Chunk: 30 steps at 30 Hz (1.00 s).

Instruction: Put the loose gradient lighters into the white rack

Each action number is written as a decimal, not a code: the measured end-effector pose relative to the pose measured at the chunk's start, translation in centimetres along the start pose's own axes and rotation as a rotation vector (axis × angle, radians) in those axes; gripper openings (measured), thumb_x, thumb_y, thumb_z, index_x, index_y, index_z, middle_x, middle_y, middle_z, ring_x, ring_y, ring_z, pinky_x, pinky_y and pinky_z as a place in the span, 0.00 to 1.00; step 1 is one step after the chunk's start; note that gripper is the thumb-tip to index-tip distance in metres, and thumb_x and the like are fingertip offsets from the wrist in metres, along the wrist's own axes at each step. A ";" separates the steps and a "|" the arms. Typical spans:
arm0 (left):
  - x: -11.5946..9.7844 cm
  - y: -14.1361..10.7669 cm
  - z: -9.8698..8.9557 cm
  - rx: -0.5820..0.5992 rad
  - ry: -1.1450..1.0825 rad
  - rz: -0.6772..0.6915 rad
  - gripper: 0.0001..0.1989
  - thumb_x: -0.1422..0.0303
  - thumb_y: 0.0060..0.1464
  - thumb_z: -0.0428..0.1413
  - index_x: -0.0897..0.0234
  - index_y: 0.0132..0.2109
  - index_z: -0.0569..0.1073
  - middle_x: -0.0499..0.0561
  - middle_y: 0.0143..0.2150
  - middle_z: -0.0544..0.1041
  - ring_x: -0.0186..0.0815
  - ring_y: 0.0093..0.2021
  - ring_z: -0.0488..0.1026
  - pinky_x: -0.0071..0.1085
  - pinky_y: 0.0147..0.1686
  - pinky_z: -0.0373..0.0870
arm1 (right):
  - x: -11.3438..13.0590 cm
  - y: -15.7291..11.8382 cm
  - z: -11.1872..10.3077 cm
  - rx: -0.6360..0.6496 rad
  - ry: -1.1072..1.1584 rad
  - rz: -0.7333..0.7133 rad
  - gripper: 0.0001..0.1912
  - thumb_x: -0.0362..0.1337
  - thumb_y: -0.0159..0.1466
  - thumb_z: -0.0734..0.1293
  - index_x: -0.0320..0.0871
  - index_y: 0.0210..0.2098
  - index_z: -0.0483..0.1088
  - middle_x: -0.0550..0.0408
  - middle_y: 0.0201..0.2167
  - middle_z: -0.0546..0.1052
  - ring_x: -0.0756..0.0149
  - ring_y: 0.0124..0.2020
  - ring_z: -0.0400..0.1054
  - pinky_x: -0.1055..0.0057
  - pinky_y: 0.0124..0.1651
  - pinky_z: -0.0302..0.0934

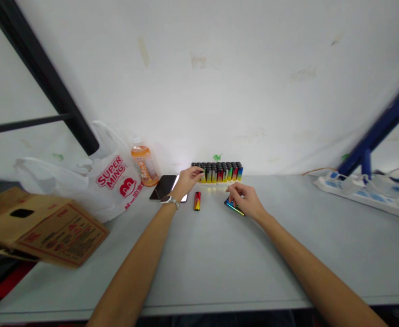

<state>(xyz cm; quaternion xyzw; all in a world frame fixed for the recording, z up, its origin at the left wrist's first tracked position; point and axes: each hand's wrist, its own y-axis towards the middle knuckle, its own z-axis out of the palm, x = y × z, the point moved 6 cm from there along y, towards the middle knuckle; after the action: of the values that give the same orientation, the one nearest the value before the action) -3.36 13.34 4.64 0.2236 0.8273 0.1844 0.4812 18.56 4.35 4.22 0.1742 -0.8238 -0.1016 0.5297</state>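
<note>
A tight block of multicoloured lighters with black tops (214, 173) stands upright in a pale holder against the wall. My left hand (187, 179), a watch on its wrist, is at the block's left end. Its thumb and fingertips are pinched together there; whether a lighter is between them is hidden. One red-and-yellow lighter (197, 201) lies by itself on the table in front of the block. To the right, my right hand (245, 200) has its fingers curled down onto a blue lighter (235, 207) with a shiny green-yellow edge, which rests on the table and is partly covered.
Left of the lighters are a dark phone or tablet (163, 187), an orange drink bottle (145, 164), a white plastic bag (107, 181) and a cardboard box (59, 231). White power strips (362, 195) with cables lie far right, near a blue metal post (383, 122).
</note>
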 end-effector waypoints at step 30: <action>-8.0 -3.7 1.8 -0.120 0.664 0.219 0.19 0.79 0.55 0.48 0.65 0.53 0.71 0.58 0.50 0.68 0.44 0.50 0.65 0.41 0.50 0.65 | -1.0 -0.1 0.7 0.187 -0.676 -0.031 0.07 0.40 0.57 0.69 0.41 0.31 0.73 0.50 0.34 0.75 0.62 0.37 0.66 0.69 0.41 0.54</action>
<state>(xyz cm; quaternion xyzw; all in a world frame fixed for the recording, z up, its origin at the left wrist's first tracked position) 1.04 6.03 7.58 0.2102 0.8975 0.3457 0.1754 18.32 4.65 3.02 0.1911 -0.9556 -0.0856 0.2072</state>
